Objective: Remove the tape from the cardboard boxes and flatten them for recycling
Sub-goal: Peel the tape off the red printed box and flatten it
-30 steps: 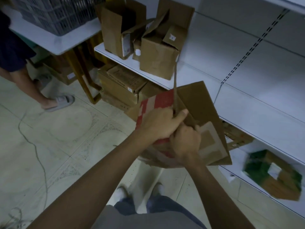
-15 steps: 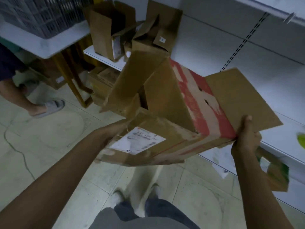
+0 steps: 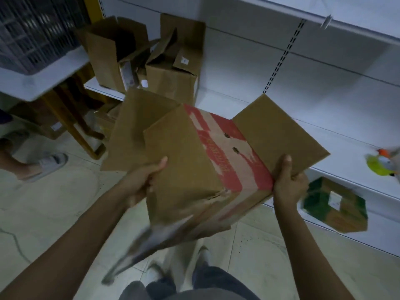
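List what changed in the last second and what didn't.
The left hand and right hand stopped pulling tape at the middle of the box and moved apart to grip its left and right edges. The box turned red side up. The boxes on the shelf stayed put.

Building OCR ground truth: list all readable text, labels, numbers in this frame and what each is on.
None legible.
Red band on the held cardboard box: printed lettering, too blurred to read.
White sticker on a shelf box: too small.
White label on the green box: blurred.
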A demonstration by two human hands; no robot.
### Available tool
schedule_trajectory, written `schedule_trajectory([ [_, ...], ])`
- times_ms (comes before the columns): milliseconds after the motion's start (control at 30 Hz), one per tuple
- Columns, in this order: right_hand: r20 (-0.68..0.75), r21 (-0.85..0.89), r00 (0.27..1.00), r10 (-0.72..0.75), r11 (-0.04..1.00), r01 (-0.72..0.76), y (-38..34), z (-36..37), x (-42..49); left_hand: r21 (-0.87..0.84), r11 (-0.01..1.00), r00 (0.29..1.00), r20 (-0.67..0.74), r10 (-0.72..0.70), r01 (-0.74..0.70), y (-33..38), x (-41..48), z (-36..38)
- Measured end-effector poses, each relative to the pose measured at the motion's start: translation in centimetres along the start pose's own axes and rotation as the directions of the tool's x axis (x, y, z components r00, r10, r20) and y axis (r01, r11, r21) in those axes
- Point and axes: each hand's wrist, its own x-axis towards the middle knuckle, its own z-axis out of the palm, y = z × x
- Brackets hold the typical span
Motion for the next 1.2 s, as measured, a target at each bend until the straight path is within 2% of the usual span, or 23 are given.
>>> schedule_trajectory([
  [67, 0.026, -0.107, 0.997, -0.075, 0.991, 0.077, 0.6, 0.7, -1.3, 0.052, 0.996, 0.989, -0.124, 0.078, -0.072, 1.2, 0.6, -1.3],
  [167, 0.02, -0.053, 1.0, 0.014, 0.999, -0.013, 2.2, 2.3, -3.6, 0.343, 0.937, 0.942, -0.293, 0.167, -0.06, 1.1, 0.5, -2.6],
  [200, -0.017, -0.036, 0.999, 0.038, 0.999, -0.039, 2.4, 2.8, -4.2, 0.375, 0.925, 0.945, -0.279, 0.17, -0.056, 0.2, 0.1, -2.4],
  [300, -0.158, -0.025, 0.975, -0.155, 0.988, 0.153, 2.5, 3.8, -4.8, 0.397, 0.915, 0.971, -0.181, 0.157, -0.074, -3.4, -1.5, -0.5],
  [367, -0.197, 0.069, 0.973, -0.12, 0.988, 0.136, 2.7, 3.7, -4.6, 0.389, 0.915, 0.969, -0.165, 0.186, -0.109, -4.7, -2.1, 0.7],
  [433, -0.116, 0.077, 0.992, 0.047, 0.996, -0.038, 4.1, 3.7, -3.1, 0.337, 0.929, 0.96, -0.174, 0.221, -0.153, -5.0, -2.4, 1.6],
  [500, 0.016, -0.122, 0.985, 0.173, 0.978, -0.17, 4.5, 3.5, -1.7, 0.233, 0.953, 0.949, -0.201, 0.242, -0.193, -4.8, -2.6, 2.2],
  [567, 0.099, -0.325, 0.973, 0.21, 0.931, -0.167, 2.8, 3.4, -2.0, 0.106, 0.975, 0.95, -0.227, 0.215, -0.195, -4.4, -2.5, 3.2],
  [600, 0.185, -0.308, 0.967, 0.176, 0.945, -0.113, 1.9, 3.3, -3.1, 0.058, 0.982, 0.951, -0.246, 0.187, -0.178, -4.2, -2.2, 4.0],
  [633, 0.332, -0.214, 0.937, 0.111, 0.976, -0.04, 0.8, 3.1, -4.5, 0.021, 0.988, 0.95, -0.272, 0.156, -0.156, -3.9, -1.7, 4.9],
  [667, 0.507, -0.112, 0.861, 0.036, 0.993, 0.024, -0.7, 2.7, -6.4, -0.016, 0.99, 0.946, -0.297, 0.128, -0.139, -3.7, -1.0, 5.7],
  [733, 0.797, 0.061, 0.574, -0.187, 0.971, 0.232, -2.6, 1.7, -9.4, -0.101, 0.989, 0.944, -0.32, 0.074, -0.112, -2.9, 0.4, 6.9],
  [767, 0.854, 0.131, 0.428, -0.297, 0.917, 0.376, -2.9, 1.5, -10.3, -0.133, 0.986, 0.946, -0.32, 0.056, -0.104, -2.6, 1.0, 7.2],
  [800, 0.866, 0.173, 0.328, -0.377, 0.842, 0.511, -3.0, 1.4, -10.9, -0.154, 0.983, 0.949, -0.313, 0.046, -0.099, -2.3, 1.4, 7.2],
  [833, 0.849, 0.173, 0.31, -0.427, 0.78, 0.601, -2.9, 1.6, -11.1, -0.157, 0.983, 0.955, -0.293, 0.047, -0.097, -2.2, 1.7, 7.0],
  [900, 0.729, 0.133, 0.471, -0.497, 0.778, 0.615, -3.1, 2.6, -11.3, -0.144, 0.982, 0.976, -0.2, 0.088, -0.118, -2.3, 2.0, 6.5],
  [967, 0.58, 0.124, 0.655, -0.485, 0.847, 0.517, -3.6, 3.6, -10.6, -0.088, 0.979, 0.981, -0.071, 0.179, -0.185, -3.2, 2.2, 5.6],
  [1033, 0.475, 0.13, 0.801, -0.363, 0.93, 0.344, -4.4, 4.2, -8.8, 0.188, 0.951, 0.97, 0.049, 0.24, -0.245, -4.8, 2.2, 3.5],
  [1067, 0.443, 0.129, 0.84, -0.313, 0.95, 0.286, -4.7, 4.2, -7.9, 0.432, 0.864, 0.966, 0.144, 0.216, -0.258, -5.8, 2.1, 2.3],
  [1100, 0.418, 0.124, 0.864, -0.282, 0.959, 0.253, -4.8, 4.2, -7.2, 0.696, 0.666, 0.959, 0.259, 0.113, -0.266, -7.0, 2.2, 0.9],
  [1133, 0.397, 0.118, 0.883, -0.249, 0.968, 0.22, -4.9, 4.0, -6.7, 0.881, 0.372, 0.945, 0.327, -0.032, -0.292, -8.3, 2.5, -0.6],
  [1167, 0.372, 0.12, 0.905, -0.205, 0.978, 0.172, -4.7, 3.9, -6.1, 0.939, 0.085, 0.924, 0.343, -0.167, -0.333, -9.6, 2.6, -1.8],
  [1200, 0.345, 0.133, 0.928, -0.141, 0.986, 0.1, -4.4, 3.8, -5.5, 0.919, -0.115, 0.905, 0.34, -0.254, -0.377, -10.6, 2.6, -2.8],
])
